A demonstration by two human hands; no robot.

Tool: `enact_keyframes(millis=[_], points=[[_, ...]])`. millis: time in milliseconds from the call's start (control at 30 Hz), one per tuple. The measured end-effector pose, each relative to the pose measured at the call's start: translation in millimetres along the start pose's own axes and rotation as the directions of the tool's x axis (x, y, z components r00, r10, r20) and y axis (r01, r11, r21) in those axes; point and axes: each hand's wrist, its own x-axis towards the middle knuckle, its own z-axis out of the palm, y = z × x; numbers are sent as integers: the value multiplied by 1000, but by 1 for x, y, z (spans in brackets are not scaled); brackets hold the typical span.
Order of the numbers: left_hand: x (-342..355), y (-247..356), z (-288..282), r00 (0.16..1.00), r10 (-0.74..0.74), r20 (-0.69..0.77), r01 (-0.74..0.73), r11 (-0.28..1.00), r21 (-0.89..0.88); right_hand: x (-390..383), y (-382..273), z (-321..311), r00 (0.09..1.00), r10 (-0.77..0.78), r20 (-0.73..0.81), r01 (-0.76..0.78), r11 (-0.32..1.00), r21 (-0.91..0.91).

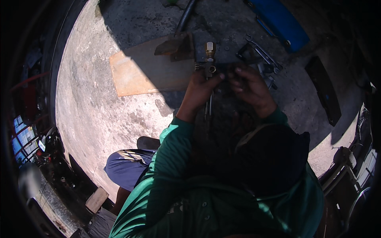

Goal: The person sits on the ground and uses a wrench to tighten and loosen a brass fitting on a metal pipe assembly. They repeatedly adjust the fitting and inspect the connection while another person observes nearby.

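Note:
My left hand (197,88) is wrapped round a metal fitting (210,69) with a round opening facing up. A brass-coloured hex nut (210,49) tops the fitting, on its far side. Below the fitting, thin metal rods (209,105) extend toward me; whether they join it is too dark to tell. Just to the right, my right hand (253,86) has its fingers curled together close to the fitting's side. Deep shadow hides what those fingers hold, if anything.
A flat tan sheet (145,75) lies on the concrete, bearing a dark bent metal piece (172,47). Several wrenches (265,54) lie right of my hands, near a blue panel (279,23). A long dark part (323,91) is farther right. A dark bar (185,16) points away.

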Motion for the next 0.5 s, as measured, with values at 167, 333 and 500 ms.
enact_keyframes(millis=[167, 333, 500], points=[[-3, 8, 0, 1000, -13, 15, 13, 999, 37, 1, 2, 0, 998, 12, -57, -10, 999, 38], [-5, 13, 1, 1000, 3, -12, -2, 996, 84, 3, 6, -7, 999, 11, -41, -5, 993, 121], [-3, 7, -2, 1000, -11, -23, 13, 994, 104, 5, 7, -19, 999, 39, -34, -33, 985, 172]])
